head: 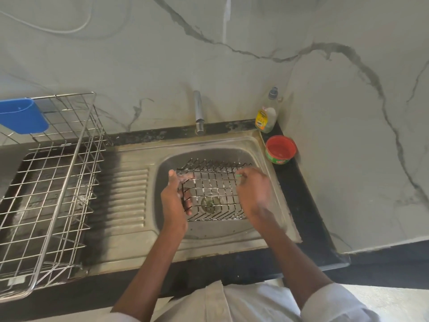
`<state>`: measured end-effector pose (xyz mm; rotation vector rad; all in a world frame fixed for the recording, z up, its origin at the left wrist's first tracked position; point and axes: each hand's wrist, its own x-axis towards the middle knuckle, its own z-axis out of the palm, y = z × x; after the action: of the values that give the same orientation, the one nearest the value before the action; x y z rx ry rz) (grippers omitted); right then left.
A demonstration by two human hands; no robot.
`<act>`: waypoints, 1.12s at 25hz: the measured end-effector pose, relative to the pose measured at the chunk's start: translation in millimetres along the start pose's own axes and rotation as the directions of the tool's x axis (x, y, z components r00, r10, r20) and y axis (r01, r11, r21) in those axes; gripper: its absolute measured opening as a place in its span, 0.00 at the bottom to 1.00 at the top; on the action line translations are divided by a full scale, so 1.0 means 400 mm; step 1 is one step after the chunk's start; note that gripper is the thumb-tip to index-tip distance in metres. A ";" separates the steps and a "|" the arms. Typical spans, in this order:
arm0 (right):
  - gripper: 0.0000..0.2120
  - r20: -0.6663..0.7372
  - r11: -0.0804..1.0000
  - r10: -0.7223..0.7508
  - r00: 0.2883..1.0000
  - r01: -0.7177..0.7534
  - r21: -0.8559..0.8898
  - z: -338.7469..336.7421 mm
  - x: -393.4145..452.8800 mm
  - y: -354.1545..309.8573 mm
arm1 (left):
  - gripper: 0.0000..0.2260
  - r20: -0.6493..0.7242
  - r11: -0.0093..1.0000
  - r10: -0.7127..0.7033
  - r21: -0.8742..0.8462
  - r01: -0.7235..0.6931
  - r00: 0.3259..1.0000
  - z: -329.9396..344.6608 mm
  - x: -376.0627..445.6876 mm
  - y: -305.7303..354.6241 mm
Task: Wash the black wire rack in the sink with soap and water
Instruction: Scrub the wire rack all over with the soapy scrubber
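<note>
Marble-patterned walls back a dark counter (308, 205) whose steel sink (262, 159) holds the black wire rack (213, 194), steadied by the left hand (174, 201) gripping its edge while the right hand (254, 194) pinches something green, likely a scrubber.

Black wire rack (213, 194) sits inside the stainless steel sink (253, 145), flecked with suds. Left hand (175, 201) grips its left edge. Right hand (253, 194), blurred, holds a green scrubber (239, 175) at the rack's right side. Chrome tap (198, 112) stands behind the basin.
</note>
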<state>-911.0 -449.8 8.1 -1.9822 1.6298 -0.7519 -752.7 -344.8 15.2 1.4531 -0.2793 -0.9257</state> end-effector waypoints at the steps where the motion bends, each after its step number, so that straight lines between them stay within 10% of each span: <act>1: 0.18 0.006 0.998 -0.061 0.998 0.061 0.036 0.021 -0.014 -0.046 | 0.26 0.021 1.000 0.026 0.017 -0.026 0.999 0.009 -0.009 0.000; 8: 0.16 0.003 0.898 -0.423 0.906 0.418 0.136 0.073 -0.023 -0.129 | 0.24 0.004 0.999 0.026 -0.021 -0.026 1.000 0.004 -0.009 -0.012; 14: 0.17 -0.069 0.998 0.069 0.995 -0.069 -0.001 -0.005 0.016 0.072 | 0.20 0.088 0.998 0.058 0.022 -0.060 0.994 -0.017 -0.003 0.000; 22: 0.15 0.072 0.907 -0.393 0.917 0.373 0.197 0.062 -0.034 -0.119 | 0.22 0.037 1.000 0.015 -0.011 -0.014 0.999 -0.011 0.000 -0.007; 28: 0.18 0.001 0.992 0.127 0.992 -0.127 -0.013 -0.019 0.040 0.118 | 0.19 -0.013 0.999 0.022 -0.046 -0.023 1.000 -0.043 -0.006 0.006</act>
<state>-948.2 -474.7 -15.4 -1.8664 1.7460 -0.6930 -741.7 -331.0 15.5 1.4102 -0.2632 -0.8994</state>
